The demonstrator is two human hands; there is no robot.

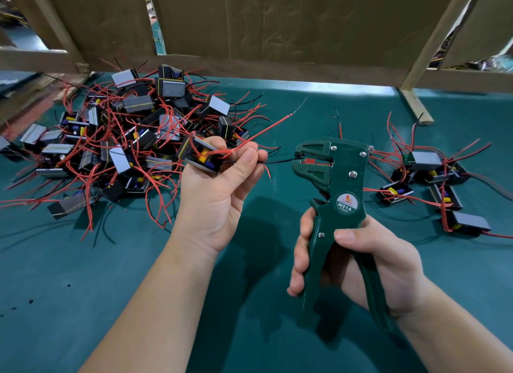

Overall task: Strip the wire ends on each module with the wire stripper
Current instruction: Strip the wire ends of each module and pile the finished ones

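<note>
My left grip [219, 195] clasps module [198, 157], thumb and forefinger pinching its black wire [280, 160]. Wire tip reaches right, into mouth of wire stripper [333, 184]. My right grip [369, 264] wrapped round stripper handles. Module pile [125, 128] far left on surface [83, 275]; loose modules [433, 178] right.

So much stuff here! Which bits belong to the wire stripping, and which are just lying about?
In the job:
left hand, gripping one module
its black wire, at the mouth of the green wire stripper
right hand, gripping its handles
module pile, left
smaller module group, right

Lying about:
cardboard sheet
wooden frame
</note>
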